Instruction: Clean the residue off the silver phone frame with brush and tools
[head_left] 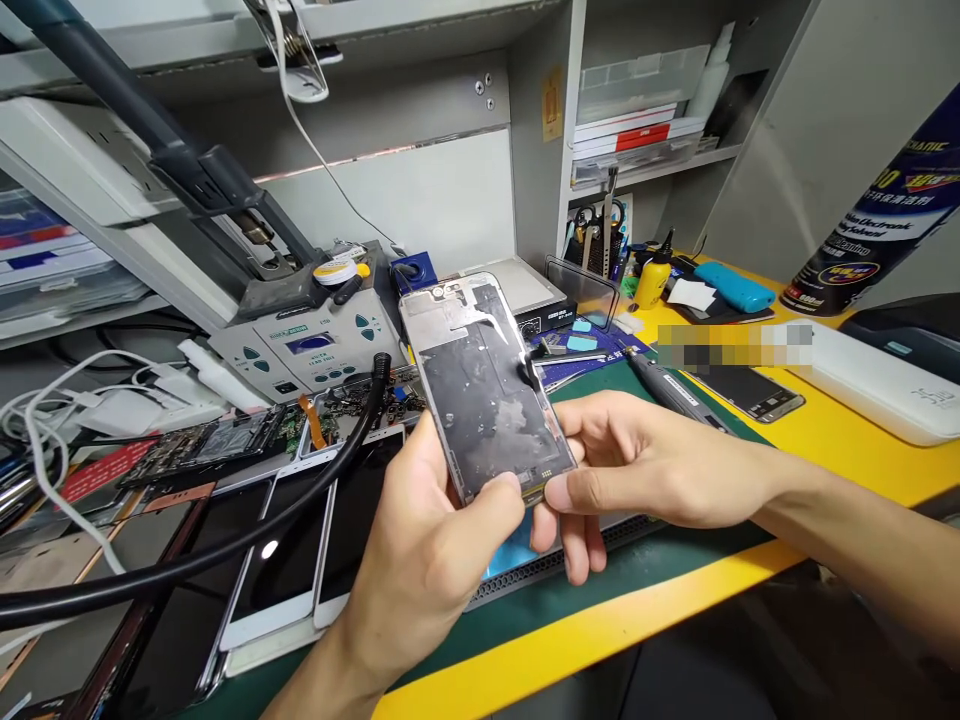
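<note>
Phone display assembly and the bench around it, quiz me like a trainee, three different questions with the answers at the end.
1. True or false: the left hand and right hand both touch the phone display assembly.
2. The squeeze bottle is: A) red; B) yellow; C) white.
3. What crosses over the white-framed screens?

Key: 1. True. 2. B. 3. A thick black hose.
</note>
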